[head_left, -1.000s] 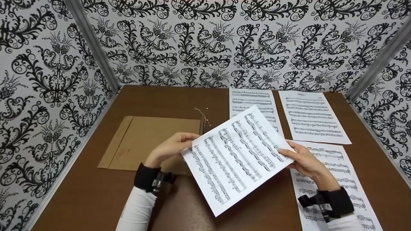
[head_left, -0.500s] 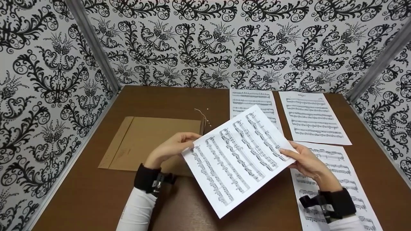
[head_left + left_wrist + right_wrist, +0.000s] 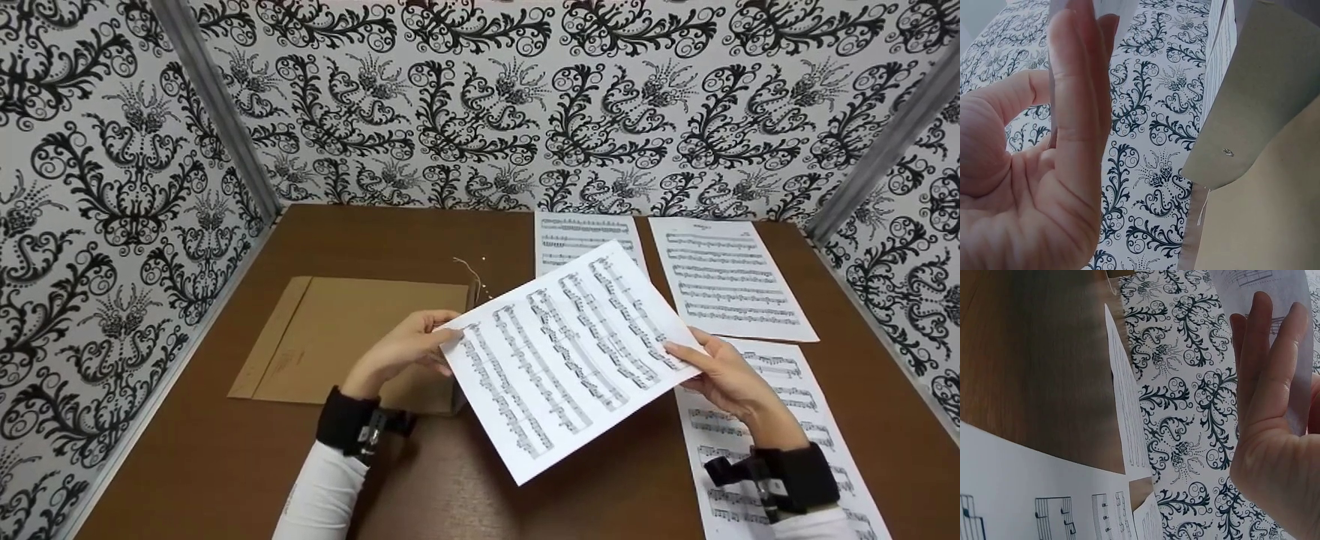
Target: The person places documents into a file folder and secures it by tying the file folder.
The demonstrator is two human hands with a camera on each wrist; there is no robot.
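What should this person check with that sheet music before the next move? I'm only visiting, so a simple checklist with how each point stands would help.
1. Left hand grips the held sheet: ok, at its left corner.
2. Right hand grips it too: ok, at the right edge.
3. Printed music faces up toward the head camera: ok.
4. Held sheet squared with the table: not ok, it is held at a slant.
5. Far-left sheet fully visible from above: not ok, the held sheet hides its lower part.
6. Brown envelope has nothing inside: cannot tell, its inside isn't shown.
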